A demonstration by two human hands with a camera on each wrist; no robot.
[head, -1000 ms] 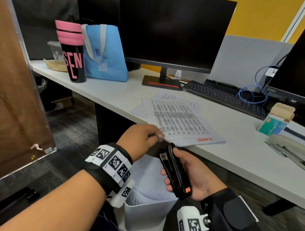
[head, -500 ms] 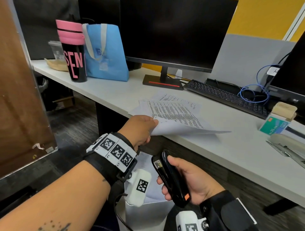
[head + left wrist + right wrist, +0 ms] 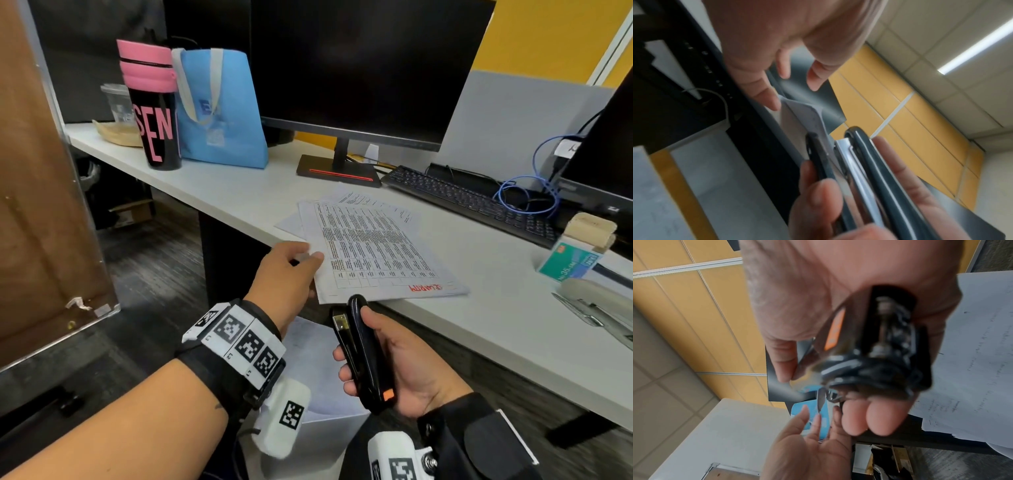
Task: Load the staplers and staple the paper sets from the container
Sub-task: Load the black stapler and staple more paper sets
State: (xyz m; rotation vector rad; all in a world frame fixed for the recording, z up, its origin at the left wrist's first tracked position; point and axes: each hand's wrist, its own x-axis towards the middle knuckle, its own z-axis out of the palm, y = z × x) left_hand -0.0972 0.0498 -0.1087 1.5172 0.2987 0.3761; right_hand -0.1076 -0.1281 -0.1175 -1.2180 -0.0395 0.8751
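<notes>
Worktop: a long pale grey worktop (image 3: 239,192) runs from 10 o'clock to 4 o'clock in my head view, with dark floor below its near edge.
Room: a yellow wall behind a grey divider at 1 o'clock; a brown panel stands at 9 o'clock.
On the worktop: a black monitor (image 3: 370,68) at 12 o'clock, a black keyboard (image 3: 472,202) at 2 o'clock, a blue bag (image 3: 222,109) and a pink-and-black tumbler (image 3: 150,102) at 11 o'clock, a green staple box (image 3: 568,260) and a grey stapler (image 3: 596,308) at 3 o'clock.
Paper set: the printed paper set (image 3: 373,253) lies on other sheets at the worktop's near edge, one corner hanging past it.
Container: a white container (image 3: 322,428) with sheets inside sits below my wrists at 6 o'clock.
Left hand: my left hand (image 3: 287,277) pinches the paper set's left edge, thumb on top, the other fingers beneath; whether it lifts the paper I cannot tell.
Right hand: my right hand (image 3: 400,370) is curled round a black stapler (image 3: 363,353), thumb on one side, fingers wrapped round the other.
Stapler pose: it points at 12 o'clock, its tip just beside the paper set's near edge, its mouth slightly parted.
Arms: both forearms come in from 6 and 7 o'clock, and the hands are near each other below the worktop's edge.
</notes>
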